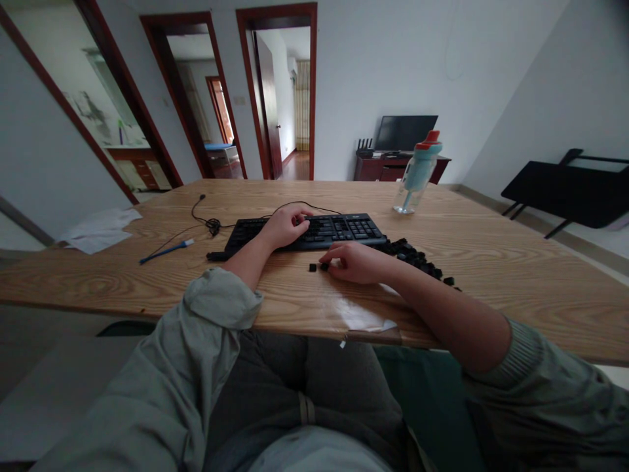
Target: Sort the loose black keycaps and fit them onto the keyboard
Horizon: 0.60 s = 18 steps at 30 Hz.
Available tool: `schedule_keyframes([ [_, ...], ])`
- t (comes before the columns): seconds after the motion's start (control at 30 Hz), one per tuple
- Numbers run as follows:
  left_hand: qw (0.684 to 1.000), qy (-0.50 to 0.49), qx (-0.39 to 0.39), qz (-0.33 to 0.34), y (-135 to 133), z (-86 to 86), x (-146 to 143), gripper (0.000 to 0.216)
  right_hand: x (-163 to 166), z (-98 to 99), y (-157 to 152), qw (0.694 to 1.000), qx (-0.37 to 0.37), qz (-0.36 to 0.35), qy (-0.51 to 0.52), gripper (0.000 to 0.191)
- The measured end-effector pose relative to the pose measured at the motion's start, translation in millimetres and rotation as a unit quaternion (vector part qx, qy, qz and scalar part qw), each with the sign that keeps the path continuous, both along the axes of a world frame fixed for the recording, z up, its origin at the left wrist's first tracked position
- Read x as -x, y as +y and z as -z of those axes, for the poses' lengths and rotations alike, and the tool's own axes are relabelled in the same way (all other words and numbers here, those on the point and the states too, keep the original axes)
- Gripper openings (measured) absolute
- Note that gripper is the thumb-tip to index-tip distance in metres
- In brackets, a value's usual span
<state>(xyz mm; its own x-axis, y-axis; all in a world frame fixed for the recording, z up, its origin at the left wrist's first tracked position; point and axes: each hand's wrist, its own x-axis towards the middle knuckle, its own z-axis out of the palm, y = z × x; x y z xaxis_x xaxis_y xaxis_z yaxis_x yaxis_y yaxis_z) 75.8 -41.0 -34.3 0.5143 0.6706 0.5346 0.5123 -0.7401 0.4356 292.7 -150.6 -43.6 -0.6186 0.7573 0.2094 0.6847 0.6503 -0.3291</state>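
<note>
Keyboard (pixel 361 226) on the table (pixel 491 226) ahead of you, hands split.
Left hand (pixel 289 226) curls over it, maybe steadying; can't tell if fingers grip. Right hand (pixel 358 262) has fingertips at a keycap (pixel 324 267), pinch unclear. Keycap pile (pixel 415 255) sits right, probably for reach.

Keyboard (pixel 327 231): black, lying flat, keyed face up. Loose keycap (pixel 312 267), small, black, in front of keyboard's near edge; second keycap (pixel 324 267) just beside it, partly hidden. Heap of black keycaps (pixel 415 256) — jumbled, overlapping — at keyboard's right end, trailing nearer than keyboard.
</note>
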Motion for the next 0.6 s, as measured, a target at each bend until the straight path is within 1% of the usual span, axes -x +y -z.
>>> schedule_keyframes([
  [0.1, 1.000, 0.000, -0.005, 0.001, 0.0, 0.1, -0.2, 0.030, -0.2, -0.2, 0.3, 1.000, 0.004, 0.004, 0.005, 0.029],
  [0.27, 1.000, 0.006, 0.002, -0.004, -2.4, -1.4, -0.6, 0.030, 1.1, -2.8, -1.6, 0.999, 0.027, 0.047, 0.003, 0.022],
  [0.6, 1.000, 0.014, 0.012, -0.007, -2.3, -1.1, -1.3, 0.031, 0.6, -4.5, -2.6, 0.997, 0.041, 0.064, 0.005, 0.021],
])
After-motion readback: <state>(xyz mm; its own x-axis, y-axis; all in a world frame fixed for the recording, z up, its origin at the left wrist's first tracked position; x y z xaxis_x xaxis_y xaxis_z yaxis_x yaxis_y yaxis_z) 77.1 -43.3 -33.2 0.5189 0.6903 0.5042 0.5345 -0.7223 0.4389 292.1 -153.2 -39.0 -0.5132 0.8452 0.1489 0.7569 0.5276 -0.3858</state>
